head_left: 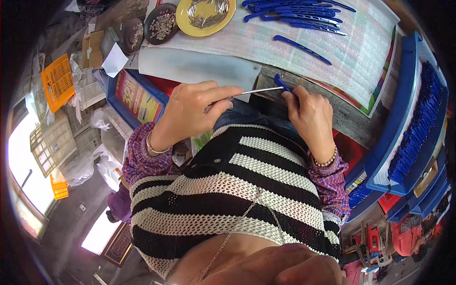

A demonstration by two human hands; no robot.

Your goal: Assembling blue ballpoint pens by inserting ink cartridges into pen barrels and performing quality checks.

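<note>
Between the fingers of my left hand (197,107) is a slim metal rod-like tool (259,90), closed in a pinch; its exact kind is unclear. Its tip touches, or nearly touches, a blue curved plastic strip (279,81), shaped like a glasses temple. My right hand (311,114) grips that strip at the bench edge, hiding its lower part. Just beyond, a single loose blue strip (303,50) lies on the white foam sheet (361,52). A pile of similar blue strips (299,16) sits farther back.
A yellow bowl (183,24) of thin metal pins and a dark bowl (151,35) of small metal parts stand at the far left. Blue trays (403,95) packed with blue pieces crowd the right side. An orange basket (57,83) is at left.
</note>
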